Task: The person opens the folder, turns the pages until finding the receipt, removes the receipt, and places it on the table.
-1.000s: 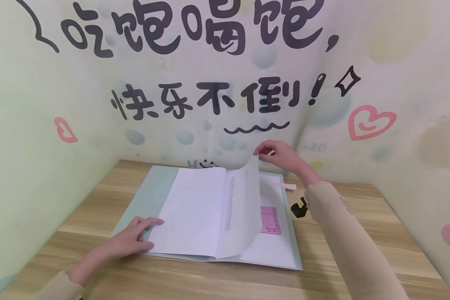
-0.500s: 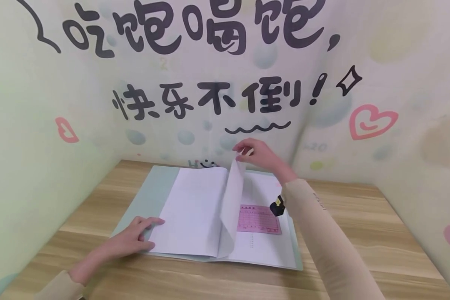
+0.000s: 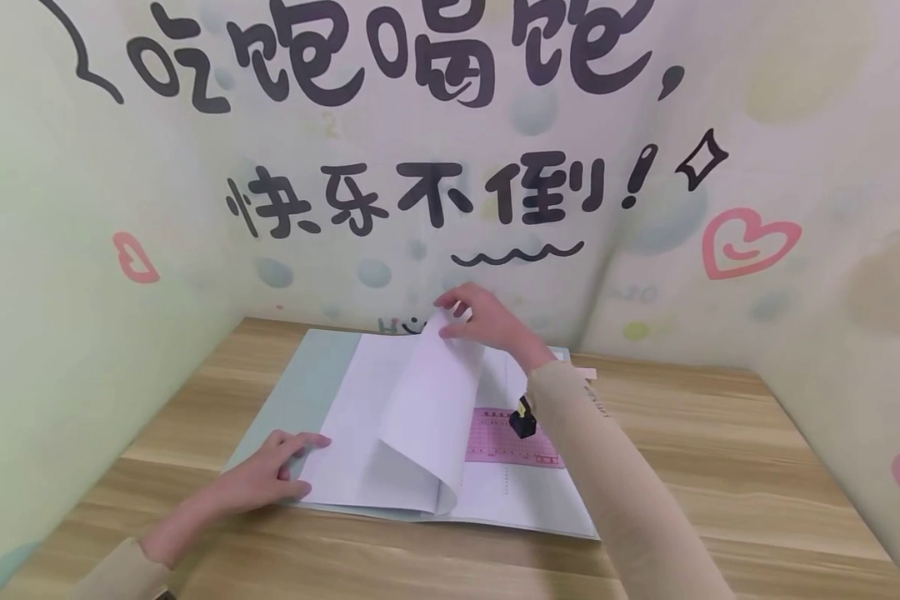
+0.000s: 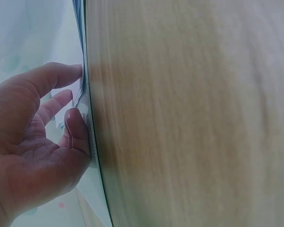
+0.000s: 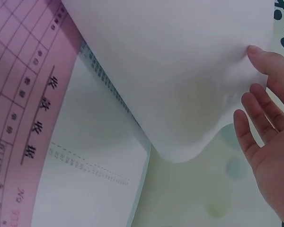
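A light blue folder (image 3: 294,390) lies spread on the table with white pages inside. My right hand (image 3: 487,321) pinches the far corner of one lifted sheet (image 3: 431,400), which curls over toward the left-hand pages. In the right wrist view the thumb and fingers (image 5: 260,106) hold the sheet's edge. A pink receipt form (image 3: 487,437) with a printed grid lies on the right-hand page, partly covered by the right arm. My left hand (image 3: 261,477) rests on the left pages' outer edge, fingers spread. From the left wrist, its fingertips (image 4: 75,71) touch the paper edge.
The wood-grain table (image 3: 690,467) extends on both sides of the folder. A pink tab (image 3: 587,373) sticks out past the folder's right edge. Behind stands a wall (image 3: 375,250) with large black lettering and hearts.
The right hand has moved left with the sheet, which has swung past upright to lean over the left pages. More of the pink form has come into view. The left hand stays put.
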`<state>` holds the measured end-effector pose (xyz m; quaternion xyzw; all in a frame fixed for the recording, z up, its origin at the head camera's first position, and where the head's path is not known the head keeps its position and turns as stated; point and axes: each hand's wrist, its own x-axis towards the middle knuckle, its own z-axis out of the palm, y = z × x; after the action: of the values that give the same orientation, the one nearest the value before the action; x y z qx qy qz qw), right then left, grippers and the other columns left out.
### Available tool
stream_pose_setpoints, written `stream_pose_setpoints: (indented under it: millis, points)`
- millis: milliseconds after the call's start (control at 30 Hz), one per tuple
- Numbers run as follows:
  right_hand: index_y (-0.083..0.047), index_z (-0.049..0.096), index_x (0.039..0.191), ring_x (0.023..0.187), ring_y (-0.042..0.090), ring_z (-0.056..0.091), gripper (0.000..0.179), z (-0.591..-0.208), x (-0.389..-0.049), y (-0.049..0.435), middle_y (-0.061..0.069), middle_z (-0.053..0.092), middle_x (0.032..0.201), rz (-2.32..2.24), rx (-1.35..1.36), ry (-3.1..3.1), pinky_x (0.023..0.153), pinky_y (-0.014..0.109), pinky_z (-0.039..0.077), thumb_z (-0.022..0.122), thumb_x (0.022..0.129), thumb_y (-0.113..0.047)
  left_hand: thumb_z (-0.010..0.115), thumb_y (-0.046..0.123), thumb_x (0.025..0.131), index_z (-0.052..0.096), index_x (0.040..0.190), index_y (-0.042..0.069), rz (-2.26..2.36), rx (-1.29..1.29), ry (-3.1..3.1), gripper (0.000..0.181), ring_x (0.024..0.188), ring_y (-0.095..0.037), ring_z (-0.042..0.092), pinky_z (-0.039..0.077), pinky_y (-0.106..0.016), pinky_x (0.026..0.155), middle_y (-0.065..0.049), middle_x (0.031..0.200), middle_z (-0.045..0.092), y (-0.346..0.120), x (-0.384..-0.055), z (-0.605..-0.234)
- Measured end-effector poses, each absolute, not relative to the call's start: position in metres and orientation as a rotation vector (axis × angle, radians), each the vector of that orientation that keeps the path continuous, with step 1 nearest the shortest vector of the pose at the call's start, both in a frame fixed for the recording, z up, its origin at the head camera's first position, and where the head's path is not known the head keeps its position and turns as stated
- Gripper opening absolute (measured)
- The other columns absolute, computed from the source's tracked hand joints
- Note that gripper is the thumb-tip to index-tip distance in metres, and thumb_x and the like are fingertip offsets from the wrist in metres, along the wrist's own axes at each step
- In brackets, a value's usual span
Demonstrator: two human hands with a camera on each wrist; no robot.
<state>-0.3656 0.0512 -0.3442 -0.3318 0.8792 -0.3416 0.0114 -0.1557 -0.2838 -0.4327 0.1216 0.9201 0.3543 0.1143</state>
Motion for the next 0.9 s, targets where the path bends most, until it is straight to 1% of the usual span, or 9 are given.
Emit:
stream_pose_setpoints:
  millis: [200,300,500,733,900]
  points:
    - [-0.012,0.060,0.132,0.115,0.023,0.055,0.054,-0.356,-0.364,0.035,0.007,0.056,0.126,-1.006,-0.957,2.726,0.095,0.037,0.048,0.079,0.083,-0.021,0.074,0.016,0.082,0.051,0.138,0.013,1.032,0.366,2.695,0.060,0.072,-0.010,0.039,0.035,-0.020,0.063,-0.014,0.106,0.038,-0.285,-0.156,-0.433]
    - [-0.010,0.059,0.134,0.115,0.024,0.056,0.057,-0.364,-0.366,0.028,0.008,0.054,0.127,-0.995,-0.954,2.712,0.098,0.038,0.046,0.080,0.082,-0.020,0.075,0.016,0.082,0.051,0.137,0.013,1.030,0.366,2.697,0.060,0.072,-0.009,0.039,0.035,-0.020,0.064,-0.014,0.107,0.038,-0.286,-0.157,-0.433]
    - [-0.014,0.058,0.135,0.117,0.024,0.055,0.060,-0.381,-0.368,0.017,0.007,0.054,0.125,-0.890,-0.909,2.724,0.100,0.039,0.045,0.081,0.080,-0.022,0.075,0.016,0.082,0.051,0.137,0.013,1.042,0.397,2.692,0.061,0.073,-0.009,0.038,0.034,-0.020,0.064,-0.014,0.107,0.038,-0.287,-0.157,-0.435]
    - [-0.011,0.055,0.138,0.116,0.023,0.052,0.062,-0.392,-0.361,0.003,0.009,0.052,0.128,-0.671,-1.009,2.734,0.104,0.037,0.041,0.077,0.082,-0.023,0.075,0.015,0.081,0.051,0.138,0.013,1.046,0.386,2.691,0.062,0.073,-0.010,0.038,0.034,-0.020,0.065,-0.013,0.106,0.038,-0.287,-0.157,-0.434]
    - [-0.013,0.051,0.143,0.120,0.023,0.048,0.066,-0.398,-0.360,-0.009,0.009,0.048,0.137,-0.510,-1.047,2.698,0.108,0.037,0.040,0.077,0.084,-0.026,0.073,0.013,0.082,0.052,0.137,0.012,1.034,0.385,2.697,0.059,0.074,-0.010,0.038,0.035,-0.020,0.065,-0.014,0.106,0.039,-0.286,-0.159,-0.435]
